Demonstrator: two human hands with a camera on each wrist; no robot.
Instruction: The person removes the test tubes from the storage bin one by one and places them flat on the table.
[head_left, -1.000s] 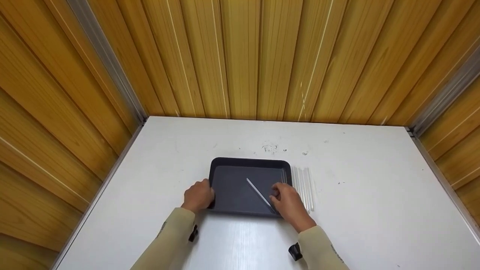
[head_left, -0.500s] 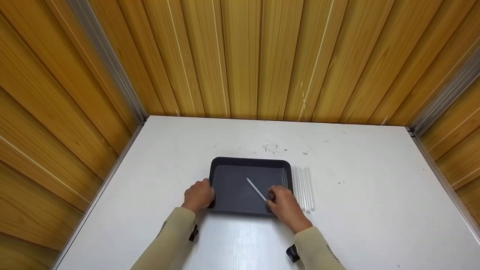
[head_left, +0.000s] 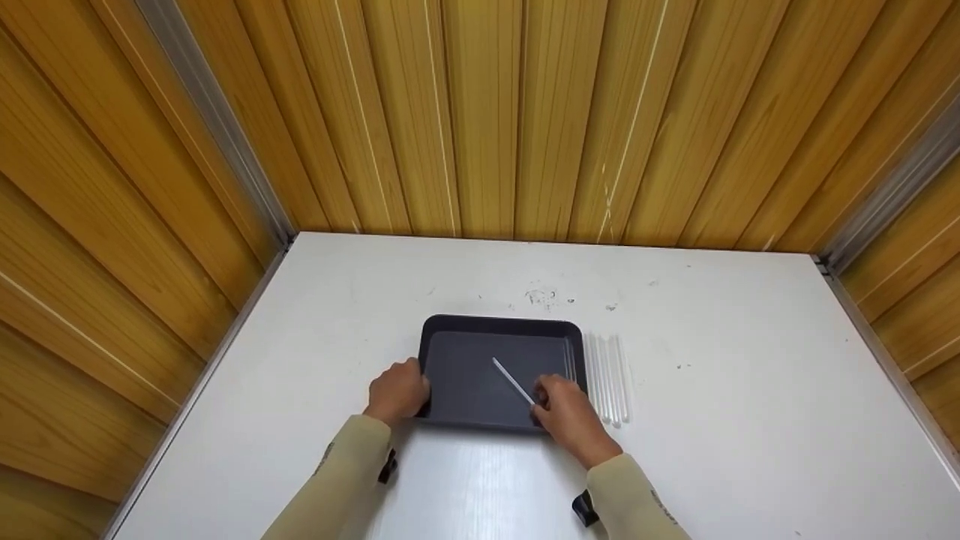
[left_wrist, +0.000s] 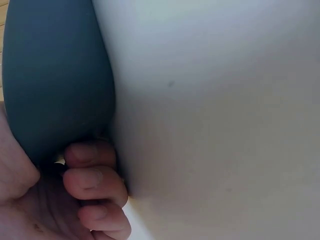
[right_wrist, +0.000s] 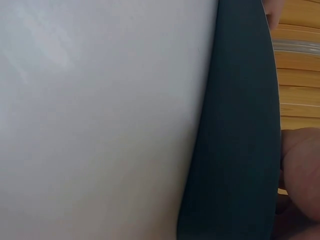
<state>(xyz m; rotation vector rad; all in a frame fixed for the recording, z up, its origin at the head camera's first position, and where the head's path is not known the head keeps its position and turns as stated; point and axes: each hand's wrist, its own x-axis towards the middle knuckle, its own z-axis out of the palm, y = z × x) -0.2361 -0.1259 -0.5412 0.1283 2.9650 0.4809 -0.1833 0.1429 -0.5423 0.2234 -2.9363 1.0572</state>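
1. the left hand (head_left: 397, 391) grips the near left corner of the dark tray (head_left: 465, 375) on the white surface (head_left: 712, 420).
2. the right hand (head_left: 562, 405) pinches a clear rod (head_left: 512, 381) slanting over the tray; it looks mid-placement, and next needs a gentle release.
3. further right, more rods (head_left: 609, 375) lie beside the tray.
4. only the left wrist view shows fingers (left_wrist: 92, 175) curled under the rim.

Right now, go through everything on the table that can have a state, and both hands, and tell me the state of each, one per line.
Tray: flat on the table, held at its near left corner.
Rod: slanted over the tray, its near end pinched.
Clear rods: lying side by side on the table, right of the tray, untouched.
Left hand: fingers curled round the tray's edge.
Right hand: pinches the rod.
Table: white, a few dark marks.
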